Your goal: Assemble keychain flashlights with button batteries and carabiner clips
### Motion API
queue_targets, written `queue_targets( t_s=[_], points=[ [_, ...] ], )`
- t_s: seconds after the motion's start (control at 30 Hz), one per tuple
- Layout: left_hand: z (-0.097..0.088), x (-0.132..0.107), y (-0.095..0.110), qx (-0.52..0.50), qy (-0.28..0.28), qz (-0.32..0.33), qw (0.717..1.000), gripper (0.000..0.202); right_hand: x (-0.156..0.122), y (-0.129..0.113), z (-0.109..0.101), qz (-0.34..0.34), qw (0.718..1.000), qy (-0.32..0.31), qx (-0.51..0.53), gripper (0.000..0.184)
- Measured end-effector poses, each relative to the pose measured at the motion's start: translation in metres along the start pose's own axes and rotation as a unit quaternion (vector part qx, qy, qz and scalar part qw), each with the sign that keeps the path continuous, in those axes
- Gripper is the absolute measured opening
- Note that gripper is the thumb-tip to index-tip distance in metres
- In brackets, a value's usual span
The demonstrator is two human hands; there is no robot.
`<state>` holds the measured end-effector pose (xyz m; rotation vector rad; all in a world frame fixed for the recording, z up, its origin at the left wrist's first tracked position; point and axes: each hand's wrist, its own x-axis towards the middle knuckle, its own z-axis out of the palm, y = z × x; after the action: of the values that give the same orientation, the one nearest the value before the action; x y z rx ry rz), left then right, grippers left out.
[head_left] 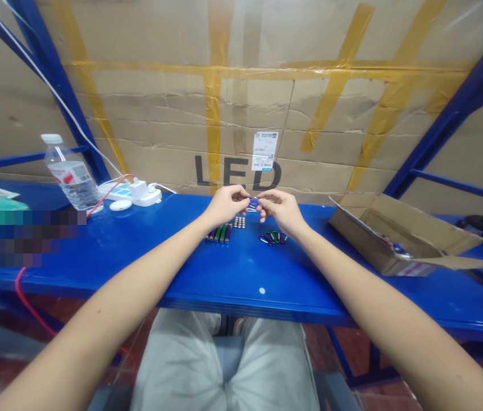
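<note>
Over the far part of the blue table, my left hand [229, 204] and my right hand [281, 208] meet with fingertips pinched. Between them is a small purple loop [254, 198] that looks like a carabiner; the fingers cover much of it. Just below my left hand lies a row of slim purple and green metal tubes [220, 234], side by side. Several small silver button cells [240, 222] sit in a block between the hands. Nearer my right hand is a cluster of coloured carabiners [273, 238], some green, some purple or blue.
An open cardboard box [395, 245] with small items inside stands at the right. On the left are a water bottle [72, 177], a white power strip [149, 196] with cables, and a round white disc [120, 205]. A cardboard wall [160, 131] rises behind the blue table [224, 279].
</note>
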<state>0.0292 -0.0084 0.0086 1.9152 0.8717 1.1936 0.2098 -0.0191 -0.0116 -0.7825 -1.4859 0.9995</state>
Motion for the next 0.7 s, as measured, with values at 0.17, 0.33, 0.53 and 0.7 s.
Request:
queue_targets(
  t_s=[0.17, 0.33, 0.53, 0.7],
  points=[
    [-0.0008, -0.0024, 0.0008, 0.099, -0.012, 0.055, 0.993, 0.008, 0.0046, 0.0037, -0.0024, 0.003, 0.998, 0.021, -0.063, 0.022],
    [-0.002, -0.0023, -0.0027, 0.166, -0.035, 0.117, 0.979, 0.015, 0.0034, 0.0043, -0.0029, 0.027, 0.991, 0.005, -0.132, 0.016],
    [-0.0038, -0.0015, -0.0072, 0.212, -0.062, 0.147, 0.964, 0.017, 0.0001, 0.0014, -0.0041, 0.038, 0.986, -0.053, -0.152, 0.02],
    [-0.0024, -0.002, -0.0084, 0.181, -0.057, 0.113, 0.975, 0.014, 0.0003, -0.0002, -0.0052, 0.049, 0.982, -0.056, -0.173, 0.015]
  ],
)
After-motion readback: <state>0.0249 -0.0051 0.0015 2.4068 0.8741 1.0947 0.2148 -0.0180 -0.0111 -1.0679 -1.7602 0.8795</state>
